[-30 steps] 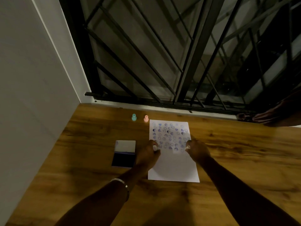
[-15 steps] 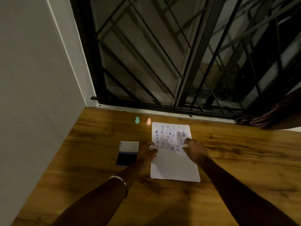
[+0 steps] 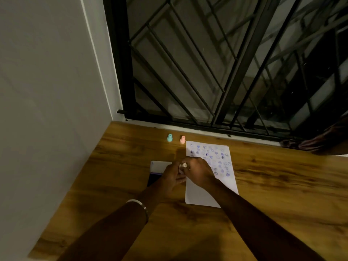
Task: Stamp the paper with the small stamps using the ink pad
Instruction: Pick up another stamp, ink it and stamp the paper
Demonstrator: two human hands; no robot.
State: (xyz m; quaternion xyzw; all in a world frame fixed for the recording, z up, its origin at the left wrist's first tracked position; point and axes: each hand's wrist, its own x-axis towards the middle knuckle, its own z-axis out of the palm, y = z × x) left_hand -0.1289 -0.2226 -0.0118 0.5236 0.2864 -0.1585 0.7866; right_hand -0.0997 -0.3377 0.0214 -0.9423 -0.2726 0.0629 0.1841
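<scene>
A white paper (image 3: 209, 194) lies on the wooden table (image 3: 282, 185), its upper half covered with blue-purple stamp marks. My left hand (image 3: 172, 178) and my right hand (image 3: 200, 171) meet at the paper's left edge, each closed on a small pale stamp (image 3: 183, 165); the two stamps sit close together between my fingers. The ink pad (image 3: 159, 165), with its white lid open and a dark pad below, lies just left of my hands and is partly hidden by my left hand. A teal stamp (image 3: 169, 138) and a pink stamp (image 3: 182, 139) stand upright behind the paper's top left corner.
A white wall (image 3: 47, 110) borders the table on the left. A black metal window grille (image 3: 207, 72) rises along the far edge. A dark brown cloth (image 3: 320, 144) lies at the far right by the window sill.
My right hand has moved left across the paper from its right side to its left edge, joining my left hand beside the ink pad. The view has shifted slightly.
</scene>
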